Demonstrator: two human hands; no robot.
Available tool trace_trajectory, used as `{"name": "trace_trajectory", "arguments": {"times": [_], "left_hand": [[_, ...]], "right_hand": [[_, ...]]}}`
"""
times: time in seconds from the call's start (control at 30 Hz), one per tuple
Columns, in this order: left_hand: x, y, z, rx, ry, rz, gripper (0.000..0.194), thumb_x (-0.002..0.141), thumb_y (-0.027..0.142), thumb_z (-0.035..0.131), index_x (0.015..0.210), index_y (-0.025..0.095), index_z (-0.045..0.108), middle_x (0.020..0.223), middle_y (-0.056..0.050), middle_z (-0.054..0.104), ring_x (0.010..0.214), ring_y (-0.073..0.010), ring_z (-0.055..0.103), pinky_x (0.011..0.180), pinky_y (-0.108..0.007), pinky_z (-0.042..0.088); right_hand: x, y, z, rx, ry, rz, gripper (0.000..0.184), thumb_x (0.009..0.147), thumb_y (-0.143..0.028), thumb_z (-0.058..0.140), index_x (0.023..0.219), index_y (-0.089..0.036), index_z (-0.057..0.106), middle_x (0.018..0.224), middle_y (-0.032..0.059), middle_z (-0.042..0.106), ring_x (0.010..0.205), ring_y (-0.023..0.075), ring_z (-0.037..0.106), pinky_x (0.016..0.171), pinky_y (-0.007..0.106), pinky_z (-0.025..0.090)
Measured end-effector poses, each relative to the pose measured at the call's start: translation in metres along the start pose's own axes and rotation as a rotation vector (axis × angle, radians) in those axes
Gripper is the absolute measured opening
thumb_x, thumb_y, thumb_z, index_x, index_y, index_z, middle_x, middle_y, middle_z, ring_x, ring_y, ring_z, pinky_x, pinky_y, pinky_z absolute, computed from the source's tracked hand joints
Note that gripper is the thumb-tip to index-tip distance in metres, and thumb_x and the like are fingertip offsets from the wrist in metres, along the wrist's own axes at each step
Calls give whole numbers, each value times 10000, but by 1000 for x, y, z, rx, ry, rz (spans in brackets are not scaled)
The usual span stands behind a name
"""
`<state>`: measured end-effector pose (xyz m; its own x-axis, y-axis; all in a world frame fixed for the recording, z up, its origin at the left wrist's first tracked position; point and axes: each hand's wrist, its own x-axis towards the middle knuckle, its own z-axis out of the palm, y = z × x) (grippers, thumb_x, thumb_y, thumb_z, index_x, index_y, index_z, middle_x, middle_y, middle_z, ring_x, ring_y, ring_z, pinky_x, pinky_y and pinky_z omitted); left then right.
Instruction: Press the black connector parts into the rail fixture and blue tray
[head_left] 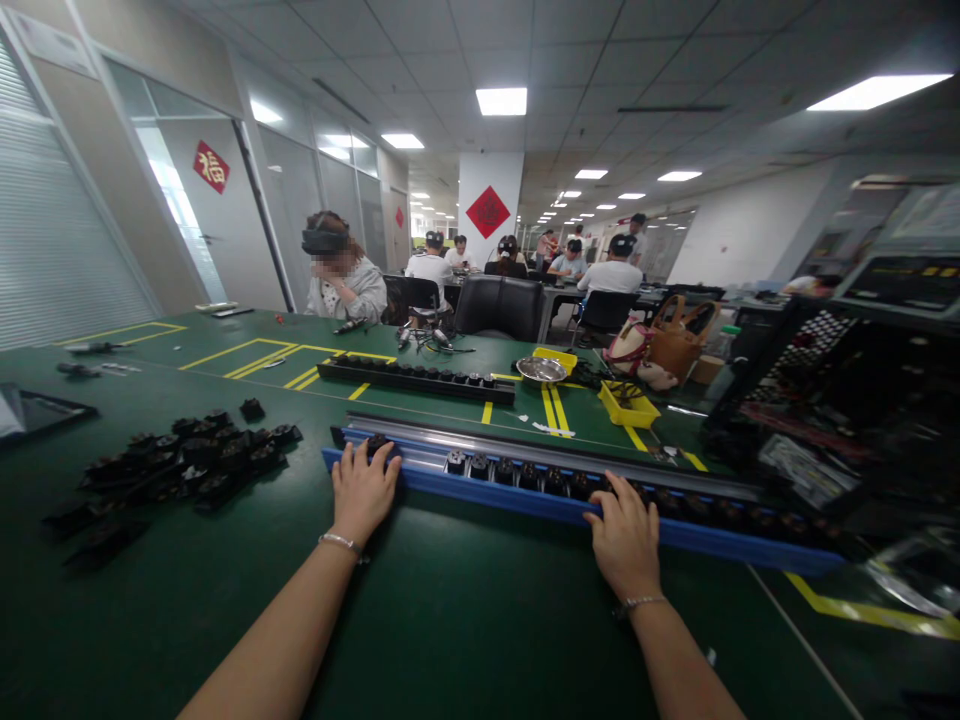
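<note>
The blue rail (495, 495) lies across the green desk (465, 620), with a row of sockets (529, 475) inside it. At its left end, the left hand (365, 490) bends its fingers over a lone socket (377, 443) (pinched or merely touched, I cannot tell), while the right hand (626, 535) lies loosely curved on the rail by the row, its grip unclear.

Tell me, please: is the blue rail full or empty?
The blue rail is partly filled: black pieces line its right part, but a bare stretch shows beside the left hand.
</note>
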<state>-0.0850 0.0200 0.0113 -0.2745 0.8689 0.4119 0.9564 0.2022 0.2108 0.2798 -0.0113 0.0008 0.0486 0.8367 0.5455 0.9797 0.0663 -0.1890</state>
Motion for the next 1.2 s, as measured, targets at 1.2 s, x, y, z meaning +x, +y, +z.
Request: {"name": "trace_trajectory", "arguments": {"times": [1.2], "left_hand": [[12, -15, -1, -132, -33, -191, 509, 883, 517, 251, 1275, 312, 503, 1408, -100, 373, 1342, -390, 160, 1012, -638, 188]], "right_hand": [[0, -1, -3, -13, -17, 5, 173, 831, -236, 396, 870, -206, 562, 1347, 103, 431, 1299, 266, 296, 1025, 592, 208]]}}
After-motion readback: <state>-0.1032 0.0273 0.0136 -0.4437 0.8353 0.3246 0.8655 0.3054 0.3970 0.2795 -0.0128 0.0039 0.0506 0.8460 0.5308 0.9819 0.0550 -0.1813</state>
